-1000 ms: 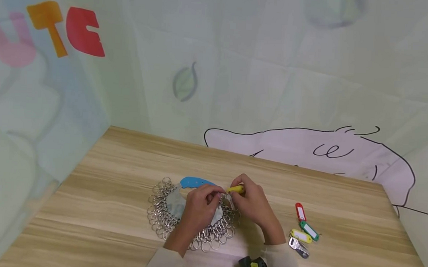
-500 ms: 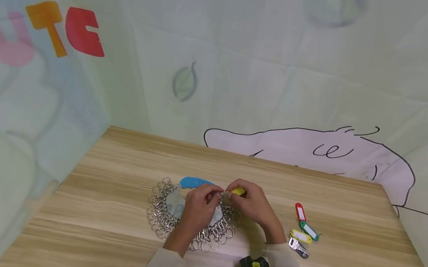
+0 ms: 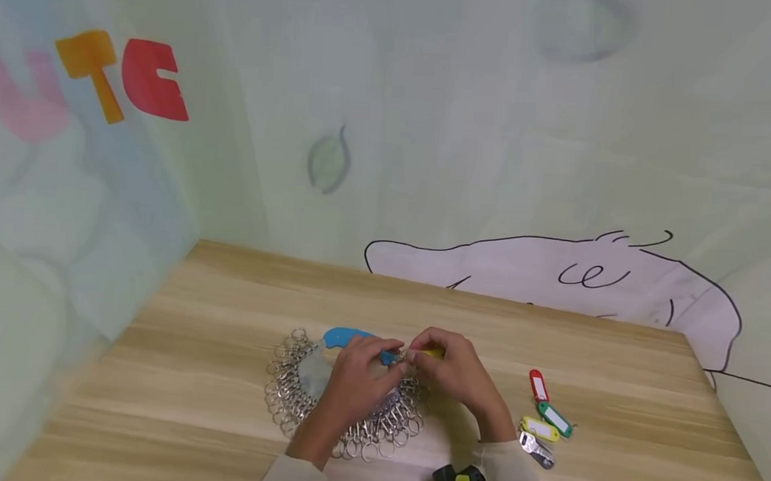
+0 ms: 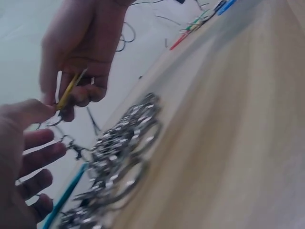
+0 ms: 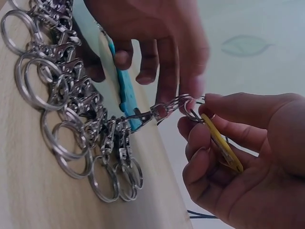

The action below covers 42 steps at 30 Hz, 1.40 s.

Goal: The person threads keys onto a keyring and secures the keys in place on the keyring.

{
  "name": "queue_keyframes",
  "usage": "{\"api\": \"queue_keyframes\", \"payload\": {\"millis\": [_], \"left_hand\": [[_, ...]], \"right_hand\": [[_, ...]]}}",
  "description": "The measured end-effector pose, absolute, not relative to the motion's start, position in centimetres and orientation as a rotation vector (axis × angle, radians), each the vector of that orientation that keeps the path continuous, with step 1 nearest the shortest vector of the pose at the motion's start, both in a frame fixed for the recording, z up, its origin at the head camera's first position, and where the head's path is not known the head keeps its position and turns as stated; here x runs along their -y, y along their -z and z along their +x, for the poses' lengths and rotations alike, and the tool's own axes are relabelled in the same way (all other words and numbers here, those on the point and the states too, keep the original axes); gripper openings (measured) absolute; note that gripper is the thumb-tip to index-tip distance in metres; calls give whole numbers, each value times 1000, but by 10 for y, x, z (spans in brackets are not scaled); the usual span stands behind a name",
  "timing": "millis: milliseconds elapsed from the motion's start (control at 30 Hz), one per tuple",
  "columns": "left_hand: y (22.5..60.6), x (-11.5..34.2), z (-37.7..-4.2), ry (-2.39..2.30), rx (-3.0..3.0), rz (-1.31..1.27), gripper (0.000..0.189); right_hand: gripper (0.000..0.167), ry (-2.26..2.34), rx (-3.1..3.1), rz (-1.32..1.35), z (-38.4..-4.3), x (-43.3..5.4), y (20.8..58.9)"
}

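Observation:
My right hand (image 3: 454, 365) pinches a yellow key tag (image 5: 221, 143) by its metal ring, the tag lying against the curled fingers. My left hand (image 3: 356, 383) is right at that ring, thumb and index finger spread apart around it and the other fingers hanging loose. A swivel clasp (image 5: 155, 113) runs from the ring toward the bunch. Below the hands, many silver split rings with clasps (image 3: 282, 390) fan out around a pale, clear disc (image 3: 315, 375). A blue notched strip (image 3: 342, 337) lies along the disc's far side, partly hidden by the left hand.
Right of the hands, a red tag (image 3: 538, 386), a green tag (image 3: 555, 419) and another yellow tag (image 3: 540, 428) lie on the wooden table (image 3: 611, 394), beside a small metal key-like piece (image 3: 536, 449). A printed cloth wall (image 3: 460, 165) stands behind the table.
The left thumb and index finger have parted from their pinch. The right hand has shifted slightly left, drawing the yellow tag mostly out of sight behind its fingers. The head view has tilted up.

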<state>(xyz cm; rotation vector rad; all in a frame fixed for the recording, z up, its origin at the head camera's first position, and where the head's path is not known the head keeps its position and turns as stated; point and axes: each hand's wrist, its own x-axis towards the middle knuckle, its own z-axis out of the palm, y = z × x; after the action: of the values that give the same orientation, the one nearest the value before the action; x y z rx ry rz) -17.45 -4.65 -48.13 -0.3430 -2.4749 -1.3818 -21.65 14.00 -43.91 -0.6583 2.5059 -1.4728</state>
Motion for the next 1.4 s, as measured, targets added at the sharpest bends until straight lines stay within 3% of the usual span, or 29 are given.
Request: {"api": "queue_keyframes", "payload": {"millis": [433,733,1400], "left_hand": [[501,68,-185,1448,2570,-261,29],[505,74,-186,1407,2538,-250,27],[493,93,-187,1302,2529,-344,26]], "right_hand": [[5,1758,-2185,-538,-223,-129,471],[12,1877,-1998,-600,-234,-126,498],[16,2006,-1837,-528,-239,-113,505]]}}
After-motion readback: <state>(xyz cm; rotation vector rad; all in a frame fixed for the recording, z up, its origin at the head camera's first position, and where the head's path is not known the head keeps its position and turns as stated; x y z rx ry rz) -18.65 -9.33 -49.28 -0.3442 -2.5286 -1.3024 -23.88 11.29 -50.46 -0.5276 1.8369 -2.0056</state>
